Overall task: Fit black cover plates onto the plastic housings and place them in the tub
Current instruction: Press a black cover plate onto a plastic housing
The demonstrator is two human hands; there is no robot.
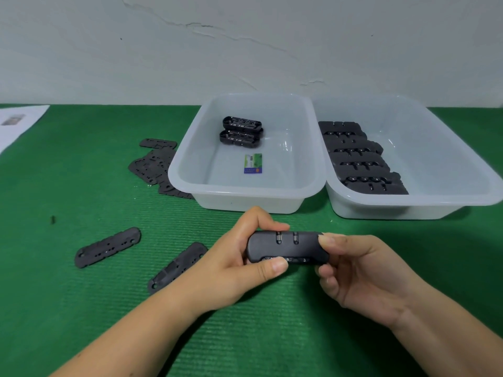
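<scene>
Both hands hold one black plastic housing above the green mat, in front of the tubs. My left hand grips its left end with thumb below and fingers on top. My right hand pinches its right end. Number dials show along its near edge. Two black cover plates lie flat on the mat to the left. A pile of further plates sits beside the left tub, which holds two housings. The right tub holds a row of several housings.
A small green and blue card lies on the left tub's floor. A white paper sheet lies at the far left edge of the green mat. A grey wall stands right behind the tubs.
</scene>
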